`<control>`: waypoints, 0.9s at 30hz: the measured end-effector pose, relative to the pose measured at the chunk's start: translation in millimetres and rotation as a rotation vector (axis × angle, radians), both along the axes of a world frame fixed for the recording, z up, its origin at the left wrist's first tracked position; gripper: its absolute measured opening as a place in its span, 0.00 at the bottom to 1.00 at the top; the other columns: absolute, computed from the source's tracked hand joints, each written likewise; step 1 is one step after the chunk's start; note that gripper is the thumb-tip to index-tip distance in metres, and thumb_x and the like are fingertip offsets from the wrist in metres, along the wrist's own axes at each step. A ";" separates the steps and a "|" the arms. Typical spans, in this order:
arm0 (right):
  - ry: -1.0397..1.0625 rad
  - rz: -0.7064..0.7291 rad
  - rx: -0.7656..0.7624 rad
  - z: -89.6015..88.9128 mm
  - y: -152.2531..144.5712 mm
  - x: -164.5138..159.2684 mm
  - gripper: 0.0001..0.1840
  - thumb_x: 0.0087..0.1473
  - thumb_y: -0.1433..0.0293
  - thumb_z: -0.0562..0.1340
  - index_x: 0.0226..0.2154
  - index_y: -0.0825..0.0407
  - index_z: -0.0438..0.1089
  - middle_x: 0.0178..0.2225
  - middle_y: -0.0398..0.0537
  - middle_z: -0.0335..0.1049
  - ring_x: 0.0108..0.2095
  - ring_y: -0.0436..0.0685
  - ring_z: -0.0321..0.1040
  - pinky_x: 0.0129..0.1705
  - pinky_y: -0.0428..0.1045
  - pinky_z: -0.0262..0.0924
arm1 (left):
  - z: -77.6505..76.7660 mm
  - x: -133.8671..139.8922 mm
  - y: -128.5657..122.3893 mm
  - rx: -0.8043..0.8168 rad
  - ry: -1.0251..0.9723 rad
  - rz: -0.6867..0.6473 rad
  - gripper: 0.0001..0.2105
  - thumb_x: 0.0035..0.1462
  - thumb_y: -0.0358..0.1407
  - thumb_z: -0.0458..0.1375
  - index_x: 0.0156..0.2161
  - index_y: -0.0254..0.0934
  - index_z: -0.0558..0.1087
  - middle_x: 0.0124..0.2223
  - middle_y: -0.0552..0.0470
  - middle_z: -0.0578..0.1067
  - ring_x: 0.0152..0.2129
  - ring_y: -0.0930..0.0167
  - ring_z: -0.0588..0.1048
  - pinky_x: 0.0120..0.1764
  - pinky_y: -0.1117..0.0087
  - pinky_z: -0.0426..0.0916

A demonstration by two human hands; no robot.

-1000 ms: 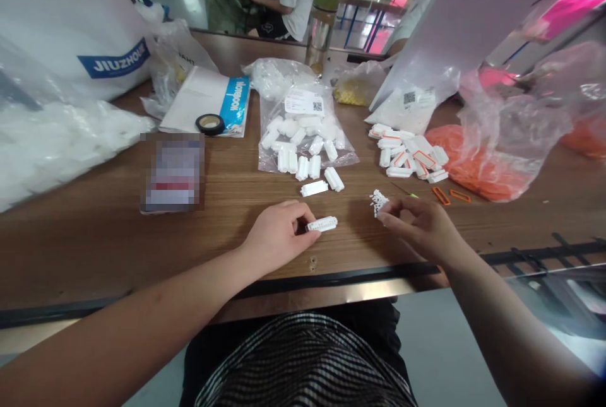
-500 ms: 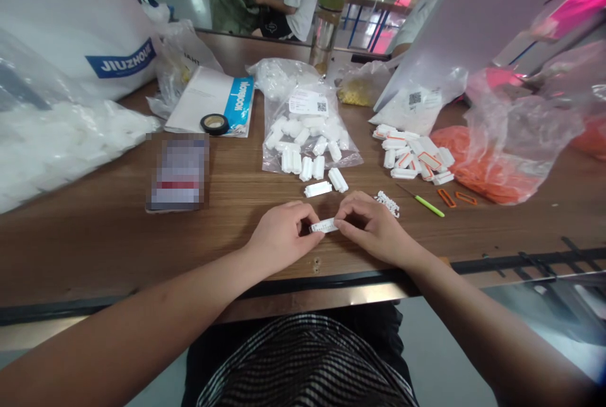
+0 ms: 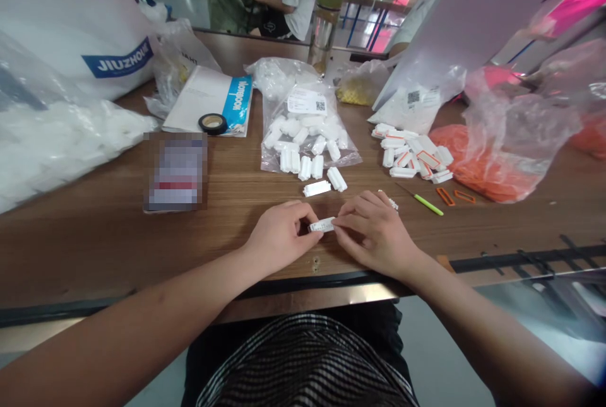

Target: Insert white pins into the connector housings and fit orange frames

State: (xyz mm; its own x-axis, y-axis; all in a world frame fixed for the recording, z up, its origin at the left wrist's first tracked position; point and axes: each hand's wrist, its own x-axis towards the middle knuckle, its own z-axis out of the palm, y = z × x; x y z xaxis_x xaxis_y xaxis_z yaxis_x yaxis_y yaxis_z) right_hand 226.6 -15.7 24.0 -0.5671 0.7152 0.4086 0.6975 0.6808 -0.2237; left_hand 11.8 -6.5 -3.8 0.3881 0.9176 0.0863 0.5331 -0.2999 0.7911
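Note:
My left hand (image 3: 281, 235) is closed, its thumb and index finger pinching the left end of a white plastic connector housing (image 3: 322, 225). A row of small dark marks runs along the housing's upper face. At its right end are the fingertips of my right hand (image 3: 379, 233), thumb below and index finger above; any small part between them is hidden. Partly behind the right hand lies a small pile of tiny white pieces (image 3: 392, 202). Two loose white housings, one lying flat (image 3: 317, 188) and one slanted (image 3: 337, 178), rest just beyond my hands.
A clear bag (image 3: 307, 132) of white housings lies ahead. To the right are a green-handled pick (image 3: 428, 205), orange frames (image 3: 445, 197), a heap of white housings with orange frames (image 3: 411, 153) and a bag of orange parts (image 3: 497, 167). Left are black tape (image 3: 213, 123), a notebook (image 3: 199, 101) and a blurred-out object (image 3: 176, 172).
My right hand has turned and spread a little, its back flatter and its thumb lower, covering more of the tiny white pieces. The left hand and the housing stay nearly in place.

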 end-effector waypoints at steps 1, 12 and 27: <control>-0.009 -0.004 -0.001 -0.6 -0.8 -0.8 0.08 0.57 0.70 0.62 0.29 0.51 0.76 0.33 0.46 0.74 0.35 0.56 0.64 0.41 0.55 0.53 | -0.1 -0.1 0.1 0.002 0.001 0.000 0.04 0.52 0.36 0.64 0.31 0.39 0.75 0.26 0.57 0.68 0.22 0.75 0.65 0.27 0.71 0.59; 0.250 -0.436 -0.281 5.9 -7.7 67.8 0.10 0.56 0.64 0.63 0.28 0.50 0.76 0.30 0.46 0.76 0.32 0.55 0.71 0.37 0.52 0.63 | 0.9 -1.3 0.8 0.019 0.039 -0.023 0.04 0.53 0.36 0.64 0.33 0.39 0.75 0.25 0.57 0.67 0.21 0.74 0.65 0.27 0.71 0.58; 0.153 -0.536 -0.592 -13.6 3.8 115.7 0.14 0.52 0.56 0.65 0.32 0.48 0.80 0.27 0.44 0.77 0.27 0.53 0.67 0.29 0.49 0.58 | 3.0 -1.1 1.8 0.017 0.071 -0.030 0.04 0.53 0.36 0.64 0.33 0.39 0.75 0.26 0.57 0.68 0.21 0.74 0.65 0.27 0.70 0.58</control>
